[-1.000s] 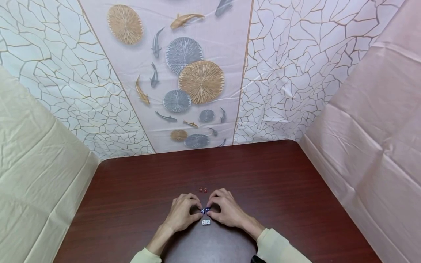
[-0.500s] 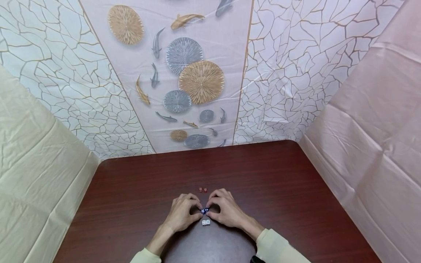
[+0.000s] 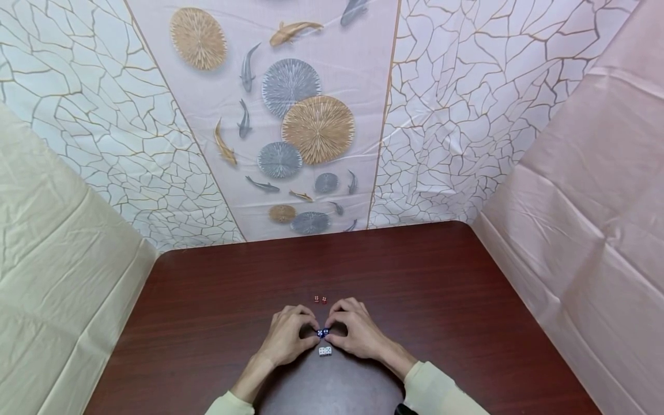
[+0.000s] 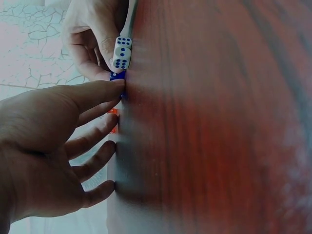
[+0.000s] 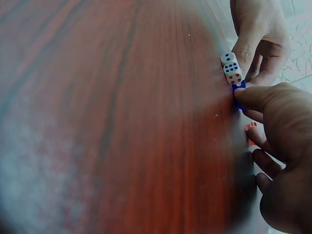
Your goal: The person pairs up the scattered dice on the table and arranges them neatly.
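Note:
Two blue dice (image 3: pixel 323 333) sit side by side on the table between my hands, and they look to be touching. My left hand (image 3: pixel 290 335) pinches the left blue die between thumb and index finger. From the other side, my right hand (image 3: pixel 358 331) pinches the right one the same way; its thumb covers part of the blue die (image 5: pixel 239 90) in the right wrist view. Nearer to me lie two white dice (image 3: pixel 325 351), set against each other. Just beyond the fingertips are two red dice (image 3: pixel 320 300) with a small gap between them.
The dark red-brown wooden table (image 3: pixel 218 288) reaches back to a patterned cloth wall (image 3: pixel 441 144). Plain cloth panels stand along its left (image 3: pixel 62 276) and right (image 3: pixel 565 190) sides.
The right blue die has shifted slightly left, closing the thin gap to the left blue die. Both hands otherwise stay in place, and the white and red dice have not moved.

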Available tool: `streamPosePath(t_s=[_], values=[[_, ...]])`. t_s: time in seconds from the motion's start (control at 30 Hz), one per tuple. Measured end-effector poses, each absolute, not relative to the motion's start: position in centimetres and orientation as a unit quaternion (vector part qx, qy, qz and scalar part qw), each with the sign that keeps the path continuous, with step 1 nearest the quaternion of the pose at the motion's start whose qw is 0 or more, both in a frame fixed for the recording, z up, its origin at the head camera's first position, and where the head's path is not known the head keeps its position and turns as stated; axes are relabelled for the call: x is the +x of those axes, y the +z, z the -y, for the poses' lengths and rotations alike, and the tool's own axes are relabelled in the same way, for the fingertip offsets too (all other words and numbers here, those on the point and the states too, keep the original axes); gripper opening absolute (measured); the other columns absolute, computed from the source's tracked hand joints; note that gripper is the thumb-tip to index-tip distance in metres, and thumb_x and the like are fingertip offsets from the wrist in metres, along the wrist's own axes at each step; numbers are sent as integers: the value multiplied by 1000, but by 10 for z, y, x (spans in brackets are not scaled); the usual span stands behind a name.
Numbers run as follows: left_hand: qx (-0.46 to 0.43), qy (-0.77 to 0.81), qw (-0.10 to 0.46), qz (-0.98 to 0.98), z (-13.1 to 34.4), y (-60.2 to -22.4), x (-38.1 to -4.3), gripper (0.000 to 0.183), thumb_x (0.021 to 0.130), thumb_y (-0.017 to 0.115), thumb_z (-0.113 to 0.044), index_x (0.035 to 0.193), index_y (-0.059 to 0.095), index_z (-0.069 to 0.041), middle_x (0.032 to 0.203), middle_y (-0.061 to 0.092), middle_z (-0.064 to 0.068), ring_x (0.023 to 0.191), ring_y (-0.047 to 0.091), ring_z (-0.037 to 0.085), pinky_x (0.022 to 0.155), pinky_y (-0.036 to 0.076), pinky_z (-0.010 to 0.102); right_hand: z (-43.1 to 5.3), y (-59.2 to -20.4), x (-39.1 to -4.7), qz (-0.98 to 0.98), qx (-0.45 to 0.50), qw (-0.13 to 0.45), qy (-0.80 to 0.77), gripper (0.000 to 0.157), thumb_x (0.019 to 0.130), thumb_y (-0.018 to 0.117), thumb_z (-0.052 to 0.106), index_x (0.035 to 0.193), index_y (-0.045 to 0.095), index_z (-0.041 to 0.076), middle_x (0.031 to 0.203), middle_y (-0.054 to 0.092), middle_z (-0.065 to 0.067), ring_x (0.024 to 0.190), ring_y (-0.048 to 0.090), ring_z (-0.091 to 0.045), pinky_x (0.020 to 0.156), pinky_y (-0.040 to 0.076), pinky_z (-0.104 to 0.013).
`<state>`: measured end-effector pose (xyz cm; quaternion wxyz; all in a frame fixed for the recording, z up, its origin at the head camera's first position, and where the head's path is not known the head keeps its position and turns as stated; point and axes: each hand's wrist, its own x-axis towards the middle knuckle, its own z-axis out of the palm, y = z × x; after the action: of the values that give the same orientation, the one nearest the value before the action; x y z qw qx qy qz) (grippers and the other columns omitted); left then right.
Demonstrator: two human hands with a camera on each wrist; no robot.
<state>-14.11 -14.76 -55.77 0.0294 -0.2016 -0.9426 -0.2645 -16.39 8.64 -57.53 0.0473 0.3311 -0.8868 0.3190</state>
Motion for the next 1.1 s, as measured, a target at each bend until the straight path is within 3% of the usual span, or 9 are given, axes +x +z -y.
streamPosePath(t_s=[0.57, 1.1], values=[[-203, -265, 32, 942, 148, -557, -140, 15, 88, 96, -21, 98, 85, -21, 119, 78, -1, 119, 69, 27, 103, 50, 63, -86, -579, -166, 881, 345, 70, 316, 18, 88, 96, 24, 101, 85, 21, 116, 72, 4, 120, 61, -20, 106, 46, -49], [-207, -262, 28, 942, 149, -558, -141, 17, 88, 96, -22, 101, 85, -20, 120, 77, 0, 120, 69, 28, 103, 50, 60, -86, -578, -166, 884, 339, 50, 320, 16, 91, 94, 26, 103, 85, 21, 117, 71, 3, 122, 61, -21, 108, 45, -50]])
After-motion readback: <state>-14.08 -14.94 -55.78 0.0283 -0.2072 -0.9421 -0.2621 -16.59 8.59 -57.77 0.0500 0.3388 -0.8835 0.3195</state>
